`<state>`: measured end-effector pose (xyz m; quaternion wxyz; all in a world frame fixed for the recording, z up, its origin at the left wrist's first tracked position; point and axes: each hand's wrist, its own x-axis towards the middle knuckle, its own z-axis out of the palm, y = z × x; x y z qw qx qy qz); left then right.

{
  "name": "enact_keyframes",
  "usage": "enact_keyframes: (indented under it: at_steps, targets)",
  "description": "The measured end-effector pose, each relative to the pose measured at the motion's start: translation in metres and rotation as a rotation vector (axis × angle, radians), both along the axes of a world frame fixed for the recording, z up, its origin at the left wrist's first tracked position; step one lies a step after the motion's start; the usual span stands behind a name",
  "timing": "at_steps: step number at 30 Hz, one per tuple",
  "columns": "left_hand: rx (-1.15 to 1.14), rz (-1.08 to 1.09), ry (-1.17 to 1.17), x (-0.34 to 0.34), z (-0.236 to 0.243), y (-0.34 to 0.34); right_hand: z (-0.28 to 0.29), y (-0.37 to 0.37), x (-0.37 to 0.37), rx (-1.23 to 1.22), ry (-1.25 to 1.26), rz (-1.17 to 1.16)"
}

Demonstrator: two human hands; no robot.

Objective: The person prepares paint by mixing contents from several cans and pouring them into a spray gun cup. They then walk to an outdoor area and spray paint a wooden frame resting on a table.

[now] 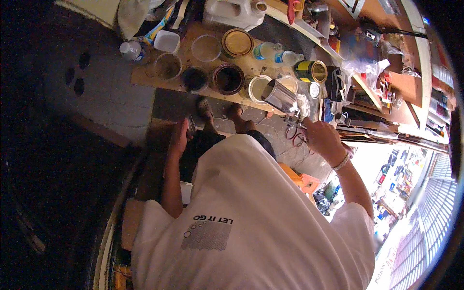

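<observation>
My right hand (321,136) grips a spray gun (298,119) with a tilted, cylindrical metal cup (280,95) on it, held above the near right part of a wooden board of containers. Something white and crumpled (303,103) is at the cup's lower end. Just beside the cup are an open cream-rimmed can (260,89) and a dark-rimmed can (227,78). My left hand (180,135) hangs left of my legs, closed around a dark object that I cannot make out.
The board (145,75) also bears several tubs, bottles and cans, with a white jug (232,14) behind. Cluttered wooden shelves (406,87) stand at the right. A tiled floor (125,116) lies at the left, and a bright barred opening (425,208) is at lower right.
</observation>
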<state>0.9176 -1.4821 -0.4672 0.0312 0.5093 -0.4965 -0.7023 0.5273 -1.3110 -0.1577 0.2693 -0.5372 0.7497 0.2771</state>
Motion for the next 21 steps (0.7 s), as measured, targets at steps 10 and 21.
enact_keyframes:
  at_steps: [10, 21]
  targets:
    - [0.092, -0.141, -0.015, -0.028, 0.009, -0.014, -0.087, 0.091, 0.002, -0.359, -0.179, -0.41]
    - [0.132, -0.334, -0.028, -0.068, 0.04, -0.003, -0.193, 0.146, 0.039, -0.91, -0.546, -0.738]
